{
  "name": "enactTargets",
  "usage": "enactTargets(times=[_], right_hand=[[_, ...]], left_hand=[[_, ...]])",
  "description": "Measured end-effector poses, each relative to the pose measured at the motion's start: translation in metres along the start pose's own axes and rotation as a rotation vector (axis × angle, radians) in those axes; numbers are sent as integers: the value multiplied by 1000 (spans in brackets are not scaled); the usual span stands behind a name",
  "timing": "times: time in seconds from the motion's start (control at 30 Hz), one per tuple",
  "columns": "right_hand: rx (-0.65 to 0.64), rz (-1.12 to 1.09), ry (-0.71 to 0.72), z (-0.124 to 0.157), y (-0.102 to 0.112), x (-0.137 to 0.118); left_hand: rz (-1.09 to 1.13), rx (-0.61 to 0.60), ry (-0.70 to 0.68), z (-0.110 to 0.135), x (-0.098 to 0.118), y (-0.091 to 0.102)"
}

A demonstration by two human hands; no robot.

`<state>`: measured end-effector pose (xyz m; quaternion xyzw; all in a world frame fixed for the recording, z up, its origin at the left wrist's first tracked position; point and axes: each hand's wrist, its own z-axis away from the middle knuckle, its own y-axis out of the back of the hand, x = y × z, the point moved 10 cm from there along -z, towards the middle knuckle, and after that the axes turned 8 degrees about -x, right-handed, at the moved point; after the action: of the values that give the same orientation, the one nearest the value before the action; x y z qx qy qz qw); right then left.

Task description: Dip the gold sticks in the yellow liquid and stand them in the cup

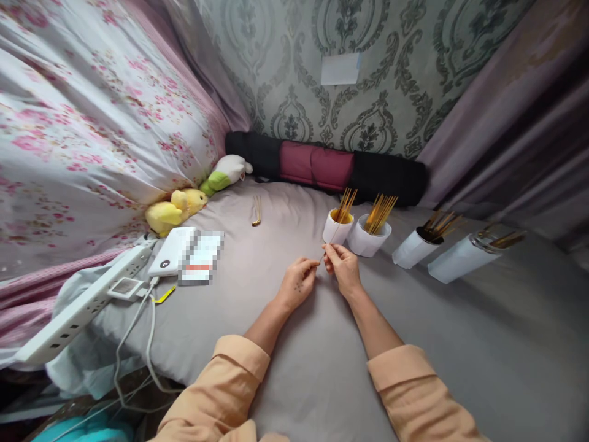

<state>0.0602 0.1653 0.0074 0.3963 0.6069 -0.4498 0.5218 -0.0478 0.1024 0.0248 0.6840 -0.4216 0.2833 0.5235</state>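
Note:
My left hand and my right hand meet over the grey sheet, fingers pinched close together. A thin dark stick runs between their fingertips, and both hands grip it. Just beyond stands a white paper-wrapped cup holding several thin yellowish sticks. Right of it is a wider white-wrapped container with more sticks. Further right, a tilted white-wrapped cup and a white-wrapped jar hold darker sticks. A few loose sticks lie on the sheet at the left.
A long black and maroon roll lies along the patterned wall. To the left are a yellow plush toy, a green and white plush toy, a white power bank, a power strip and cables. Curtains hang on both sides.

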Motion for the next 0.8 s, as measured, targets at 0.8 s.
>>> enactTargets(times=[0.8], right_hand=[[-38,56,-16,-2,6,-2]], left_hand=[[827,-177,416,8,-29,-35]])
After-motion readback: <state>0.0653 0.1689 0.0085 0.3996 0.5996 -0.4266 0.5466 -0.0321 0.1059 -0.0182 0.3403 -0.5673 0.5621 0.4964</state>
